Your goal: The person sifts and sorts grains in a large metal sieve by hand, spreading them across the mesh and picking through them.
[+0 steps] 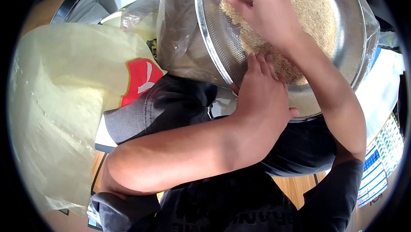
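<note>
A round metal sieve [205, 24] with perforated walls holds a heap of small tan grains [319, 18] that look like rice. My left hand [266, 84] reaches over the sieve's near rim. Its fingers are stretched out, with the tips touching a darker patch of the grains, and the thumb points right. Above it, my right hand [267, 9] hangs over the left part of the heap with fingers curled and pressed together. Whatever lies between those fingertips, if anything, is too small to make out.
Clear plastic wrap [182, 39] surrounds the sieve's left side. A large pale yellow sack [55, 95] with a red emblem [139, 80] fills the left. Printed sheets [376, 170] lie at the right, and wooden flooring [295, 188] shows below.
</note>
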Tool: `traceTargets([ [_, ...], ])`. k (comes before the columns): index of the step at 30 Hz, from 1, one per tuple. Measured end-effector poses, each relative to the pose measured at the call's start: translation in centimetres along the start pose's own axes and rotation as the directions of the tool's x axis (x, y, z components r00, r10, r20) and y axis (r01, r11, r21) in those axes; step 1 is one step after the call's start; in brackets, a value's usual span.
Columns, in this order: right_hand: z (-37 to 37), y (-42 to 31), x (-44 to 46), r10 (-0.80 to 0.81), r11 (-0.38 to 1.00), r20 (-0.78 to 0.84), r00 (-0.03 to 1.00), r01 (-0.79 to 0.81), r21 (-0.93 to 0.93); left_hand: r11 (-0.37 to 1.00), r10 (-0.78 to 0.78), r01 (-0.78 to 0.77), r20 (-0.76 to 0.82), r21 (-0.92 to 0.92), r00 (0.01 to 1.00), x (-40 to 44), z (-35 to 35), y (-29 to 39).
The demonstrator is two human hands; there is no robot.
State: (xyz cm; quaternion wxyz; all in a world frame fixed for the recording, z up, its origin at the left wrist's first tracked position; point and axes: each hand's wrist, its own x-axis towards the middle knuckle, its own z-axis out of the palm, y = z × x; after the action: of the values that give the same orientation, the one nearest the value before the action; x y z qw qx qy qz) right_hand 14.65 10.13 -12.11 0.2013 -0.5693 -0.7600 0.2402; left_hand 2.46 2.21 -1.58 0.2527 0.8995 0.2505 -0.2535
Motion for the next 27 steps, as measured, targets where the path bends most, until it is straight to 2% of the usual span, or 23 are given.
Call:
traceTargets([
  [27, 0.62, 1.03, -0.11, 0.017, 0.998, 0.065, 0.998, -0.02, 0.053, 1.0, 0.012, -0.012, -0.012, 0.029, 1.0, -0.19, -0.05, -0.3],
])
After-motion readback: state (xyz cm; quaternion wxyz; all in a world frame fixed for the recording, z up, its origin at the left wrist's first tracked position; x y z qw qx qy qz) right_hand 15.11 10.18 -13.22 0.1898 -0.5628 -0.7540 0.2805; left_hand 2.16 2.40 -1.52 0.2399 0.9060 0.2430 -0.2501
